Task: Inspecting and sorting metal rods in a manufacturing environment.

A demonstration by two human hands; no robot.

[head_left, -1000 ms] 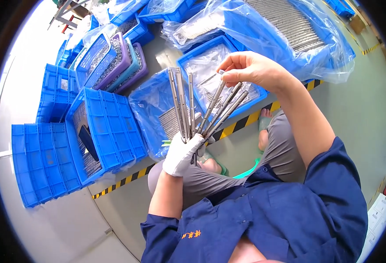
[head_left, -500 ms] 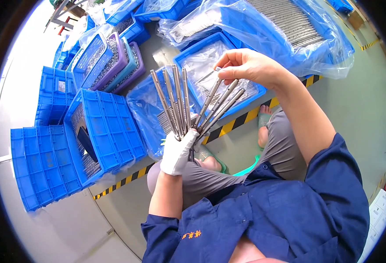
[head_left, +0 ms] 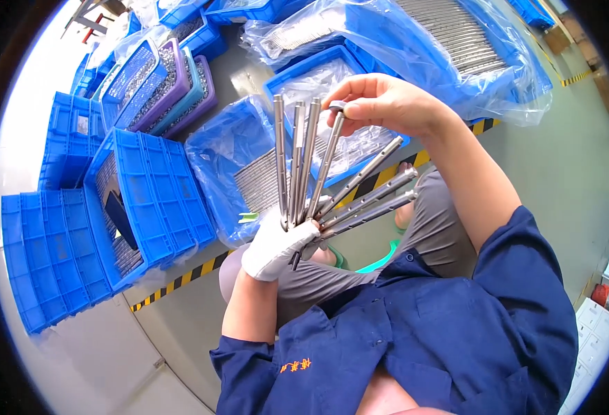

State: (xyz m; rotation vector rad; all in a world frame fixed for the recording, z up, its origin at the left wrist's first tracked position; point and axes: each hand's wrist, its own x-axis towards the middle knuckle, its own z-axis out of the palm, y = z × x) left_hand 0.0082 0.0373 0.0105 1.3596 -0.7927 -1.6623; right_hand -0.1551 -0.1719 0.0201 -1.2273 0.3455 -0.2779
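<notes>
In my white-gloved left hand (head_left: 277, 249), closed around their lower ends, several metal rods (head_left: 297, 159) with small holes along their sides spread out like a fan. My bare right hand (head_left: 387, 105) is above them, thumb and fingers pinched on a small dark round piece (head_left: 337, 106). That piece sits at the upper end of one middle rod (head_left: 326, 155); whether it is pushed onto the rod or only touching cannot be made out. Past the rods lies a blue bin lined with clear plastic (head_left: 211, 155), with more rods in rows inside.
Beyond the right hand stands a blue tray of small metal parts (head_left: 280, 86). Plastic-wrapped rods (head_left: 450, 34) fill a large bin at the far right. Blue crates (head_left: 163, 194) and purple and teal baskets (head_left: 180, 90) stand at left. Black-yellow tape (head_left: 180, 280) edges the low platform.
The rods are fanned wider, some leaning further right. My right hand has shifted slightly left, and the dark round piece now shows at its fingertips. The whole view has moved a little.
</notes>
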